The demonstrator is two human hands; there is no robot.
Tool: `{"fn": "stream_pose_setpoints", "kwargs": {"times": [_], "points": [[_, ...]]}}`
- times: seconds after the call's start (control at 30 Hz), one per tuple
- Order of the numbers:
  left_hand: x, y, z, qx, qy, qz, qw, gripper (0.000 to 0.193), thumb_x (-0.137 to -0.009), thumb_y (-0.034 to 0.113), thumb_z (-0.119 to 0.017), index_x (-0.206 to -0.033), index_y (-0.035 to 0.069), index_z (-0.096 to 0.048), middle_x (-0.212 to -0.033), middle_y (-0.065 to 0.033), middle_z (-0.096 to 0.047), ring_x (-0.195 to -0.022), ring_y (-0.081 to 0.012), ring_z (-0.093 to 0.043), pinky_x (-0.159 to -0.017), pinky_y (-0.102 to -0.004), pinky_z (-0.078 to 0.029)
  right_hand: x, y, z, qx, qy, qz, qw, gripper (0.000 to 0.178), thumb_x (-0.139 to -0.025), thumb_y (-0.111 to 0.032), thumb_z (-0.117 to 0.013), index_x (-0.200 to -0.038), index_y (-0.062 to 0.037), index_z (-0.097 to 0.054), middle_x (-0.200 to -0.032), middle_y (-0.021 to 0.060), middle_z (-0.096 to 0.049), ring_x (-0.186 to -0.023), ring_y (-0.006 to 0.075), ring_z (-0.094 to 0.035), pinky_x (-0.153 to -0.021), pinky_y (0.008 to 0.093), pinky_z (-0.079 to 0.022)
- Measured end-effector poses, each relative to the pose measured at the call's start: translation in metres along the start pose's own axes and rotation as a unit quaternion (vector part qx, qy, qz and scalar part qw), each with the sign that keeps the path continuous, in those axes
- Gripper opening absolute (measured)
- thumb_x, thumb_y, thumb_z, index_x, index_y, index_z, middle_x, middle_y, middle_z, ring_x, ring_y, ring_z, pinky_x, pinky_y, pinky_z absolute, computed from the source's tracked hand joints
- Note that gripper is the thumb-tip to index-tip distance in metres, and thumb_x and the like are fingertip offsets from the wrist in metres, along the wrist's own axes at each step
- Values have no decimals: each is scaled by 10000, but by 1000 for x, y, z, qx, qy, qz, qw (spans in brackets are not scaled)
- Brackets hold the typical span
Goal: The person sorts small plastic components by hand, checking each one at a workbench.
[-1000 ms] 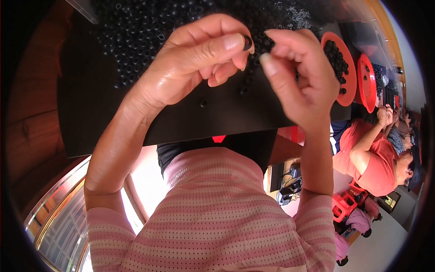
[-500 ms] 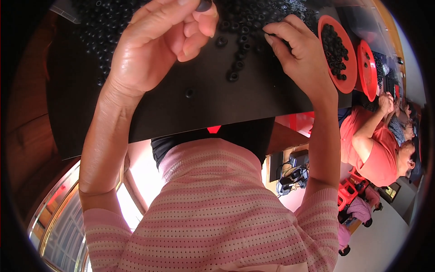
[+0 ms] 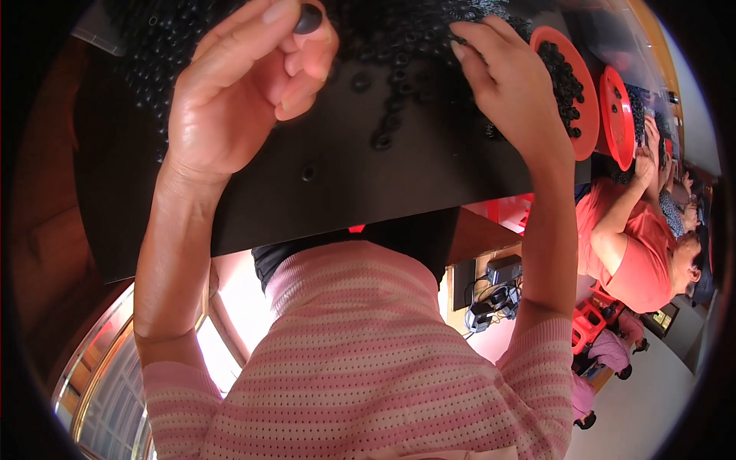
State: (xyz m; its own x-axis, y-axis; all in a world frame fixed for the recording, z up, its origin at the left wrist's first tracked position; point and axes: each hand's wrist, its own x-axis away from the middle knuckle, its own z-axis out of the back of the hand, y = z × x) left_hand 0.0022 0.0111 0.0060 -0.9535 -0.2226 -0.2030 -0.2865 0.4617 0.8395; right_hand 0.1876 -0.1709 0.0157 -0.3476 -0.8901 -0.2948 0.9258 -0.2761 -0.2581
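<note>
My left hand point(image 3: 238, 92) is raised over the black table point(image 3: 368, 192) at the upper left. Its thumb and fingers pinch a small, round, black, smooth-topped piece point(image 3: 308, 19). At the upper right my right hand point(image 3: 510, 80) hovers by the edge of a heap of small black ring-shaped pieces point(image 3: 157, 46). Its thumb and forefinger are apart, with nothing visible between them. Beneath its palm a blurred black ring point(image 3: 491, 131) shows. Several loose rings trail from the heap toward me, and one ring point(image 3: 308, 172) lies alone nearer the table edge.
A red-orange bowl point(image 3: 589, 123) holding black rings stands right of my right hand. Beside it is a second red bowl point(image 3: 618, 142). Further right a person in a coral shirt point(image 3: 625, 249) works at the table. A clear plastic box point(image 3: 100, 34) sits far left.
The view has shifted slightly. My left hand is further left, with more of its black piece showing. My right thumb and forefinger have parted, and a ring has come into view below that palm.
</note>
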Motion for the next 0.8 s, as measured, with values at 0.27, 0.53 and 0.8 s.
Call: {"fn": "stream_pose_setpoints", "kwargs": {"times": [0.27,0.53,0.8], "points": [[7,-6,1,2,53,9,999,297,-984,287,-438,-934,14,-543,-744,-48,-513,-524,-85,-397,-458,-211,-294,-9,-31,-21,13,-17,44,999,240,-841,-48,-593,-1081,-40,-592,-900,119,-567,-803,322,-600,-682,393,-489],[7,-6,0,15,41,12,999,267,-981,260,-466,-995,25,-592,-750,-47,-567,-516,-69,-400,-442,-209,-271,-32,27,18,100,22,60,993,282,-844,-7,-565,-1123,22,-598,-872,186,-602,-752,325,-606,-692,380,-500],[6,-5,1,2,58,13,998,282,-981,257,-465,-1029,9,-591,-753,-56,-578,-517,-68,-404,-446,-202,-277,-44,10,14,-56,-63,28,996,191,-837,0,-533,-1004,8,-625,-956,199,-621,-875,367,-606,-756,396,-485]]}}
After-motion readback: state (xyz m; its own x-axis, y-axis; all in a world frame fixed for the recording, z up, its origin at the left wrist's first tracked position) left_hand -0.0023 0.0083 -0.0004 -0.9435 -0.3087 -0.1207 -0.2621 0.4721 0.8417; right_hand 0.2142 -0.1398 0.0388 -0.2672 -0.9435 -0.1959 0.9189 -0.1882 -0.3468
